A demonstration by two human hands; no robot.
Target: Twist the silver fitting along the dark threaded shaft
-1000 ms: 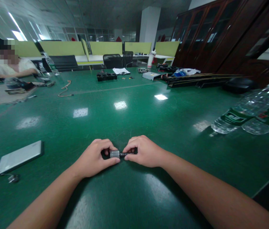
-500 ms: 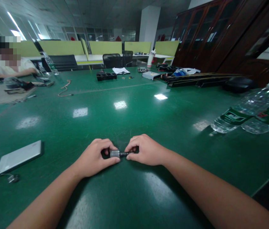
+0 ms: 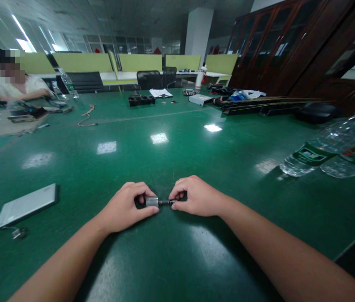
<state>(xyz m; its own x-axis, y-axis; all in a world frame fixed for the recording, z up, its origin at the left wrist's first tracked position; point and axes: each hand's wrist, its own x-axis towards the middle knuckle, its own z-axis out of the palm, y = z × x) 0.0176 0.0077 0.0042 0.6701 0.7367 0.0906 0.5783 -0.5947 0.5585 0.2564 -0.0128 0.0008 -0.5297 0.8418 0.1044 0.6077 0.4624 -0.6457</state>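
Just above the green tabletop, my left hand pinches a short silver metal cylinder between thumb and fingers. A thin dark shaft sticks out of the cylinder to the right, lying level. Around the shaft's outer end is what looks like a small coil spring. My right hand is closed on this spring with thumb and fingertips, which hide its far end. A short gap separates the two hands.
At the left lie a silver power bank with a white cable and a small metal piece. Clear plastic bottles stand at the right. Across the table are a black tray, papers, dark strips and a seated person.
My right hand has shifted slightly right, away from the cylinder, and the coils now sit farther out with more bare shaft visible. The left hand keeps its hold.
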